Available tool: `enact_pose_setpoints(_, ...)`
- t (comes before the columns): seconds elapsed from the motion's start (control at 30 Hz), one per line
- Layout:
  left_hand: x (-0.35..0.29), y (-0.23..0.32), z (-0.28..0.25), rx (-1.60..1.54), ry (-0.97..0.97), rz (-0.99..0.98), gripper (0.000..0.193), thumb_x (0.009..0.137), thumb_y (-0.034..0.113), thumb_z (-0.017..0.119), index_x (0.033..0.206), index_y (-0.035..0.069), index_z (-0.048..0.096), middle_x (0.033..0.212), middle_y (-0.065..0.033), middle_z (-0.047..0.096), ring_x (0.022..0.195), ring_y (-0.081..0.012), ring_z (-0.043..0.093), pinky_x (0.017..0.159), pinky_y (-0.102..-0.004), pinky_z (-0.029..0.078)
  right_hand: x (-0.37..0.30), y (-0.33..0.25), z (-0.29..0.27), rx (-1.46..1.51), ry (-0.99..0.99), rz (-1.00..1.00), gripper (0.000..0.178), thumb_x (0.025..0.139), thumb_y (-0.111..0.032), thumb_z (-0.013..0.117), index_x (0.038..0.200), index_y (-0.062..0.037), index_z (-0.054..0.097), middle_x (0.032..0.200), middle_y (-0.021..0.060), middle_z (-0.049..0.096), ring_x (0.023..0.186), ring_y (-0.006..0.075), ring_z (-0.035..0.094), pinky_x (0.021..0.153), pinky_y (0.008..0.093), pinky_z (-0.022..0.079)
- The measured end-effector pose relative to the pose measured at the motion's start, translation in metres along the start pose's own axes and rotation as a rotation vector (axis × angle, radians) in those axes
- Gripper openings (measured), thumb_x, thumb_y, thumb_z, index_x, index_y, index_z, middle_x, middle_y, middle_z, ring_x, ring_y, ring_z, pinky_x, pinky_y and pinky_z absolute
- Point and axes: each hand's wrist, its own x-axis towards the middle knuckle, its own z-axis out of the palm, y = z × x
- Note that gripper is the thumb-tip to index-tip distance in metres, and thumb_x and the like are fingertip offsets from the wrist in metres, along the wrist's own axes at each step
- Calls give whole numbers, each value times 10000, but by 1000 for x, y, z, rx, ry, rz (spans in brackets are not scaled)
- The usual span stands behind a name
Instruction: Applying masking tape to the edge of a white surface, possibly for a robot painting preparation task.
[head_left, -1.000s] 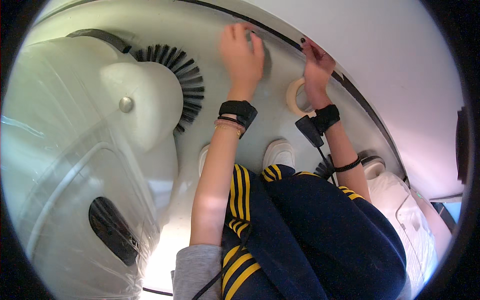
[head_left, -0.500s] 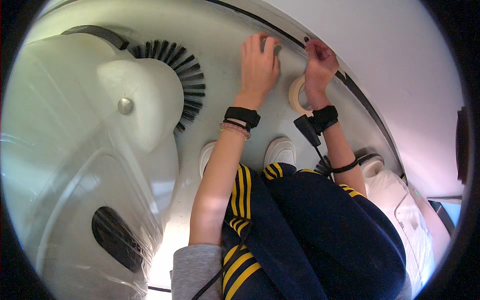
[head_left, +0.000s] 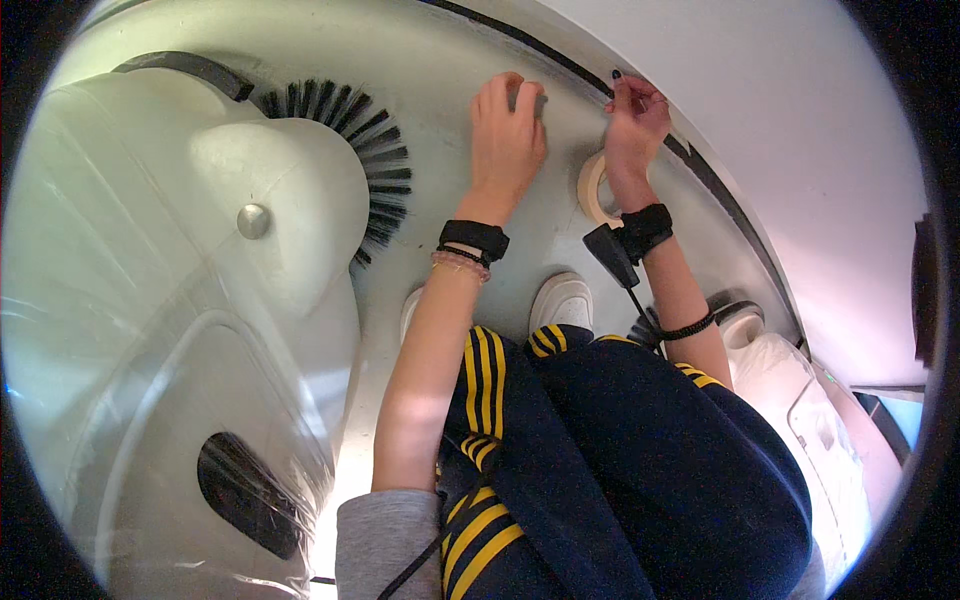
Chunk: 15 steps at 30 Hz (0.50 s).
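Observation:
My left hand point(head_left: 508, 135) is over the pale floor, its fingers curled away from me and their tips hidden, so what they hold, if anything, does not show. To its right, my right hand point(head_left: 637, 125) is at the foot of the white wall, beside the black edge strip point(head_left: 690, 160). Its fingers are bent together in a pinch; I cannot make out anything between them. A small dark spot point(head_left: 616, 75) shows at its fingertips. Just below this hand a roll of cream masking tape point(head_left: 590, 190) lies on the floor, partly covered by my wrist.
On the left stands a large white machine point(head_left: 120, 300) under clear plastic film, with a round black-bristled brush point(head_left: 385, 175) at its side. Another film-wrapped white unit point(head_left: 800, 420) is at the lower right. A black device point(head_left: 612, 255) with a cable hangs at my right wrist.
My left hand has shifted slightly left and down, away from the wall. My right hand has moved a little left, its fingers turning; the tape roll stays put.

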Motion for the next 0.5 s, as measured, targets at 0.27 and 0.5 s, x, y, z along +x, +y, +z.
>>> enact_pose_setpoints(0.27,-3,-2,-6,2,-34,-38,371,698,-22,617,1042,69,512,1079,-159,477,1021,-343,467,872,-428,384,-2,-1,4,-31,15,3,109,847,-74,629,868,0,552,763,46,598,590,86,525,531,215,440)
enact_pose_setpoints(0.5,-2,-3,-8,18,-46,-25,372,707,-16,613,1053,70,509,1089,-153,482,1022,-341,468,871,-429,382,-1,3,4,-118,15,-35,108,854,-80,623,865,-5,546,769,50,611,580,85,531,519,223,450)
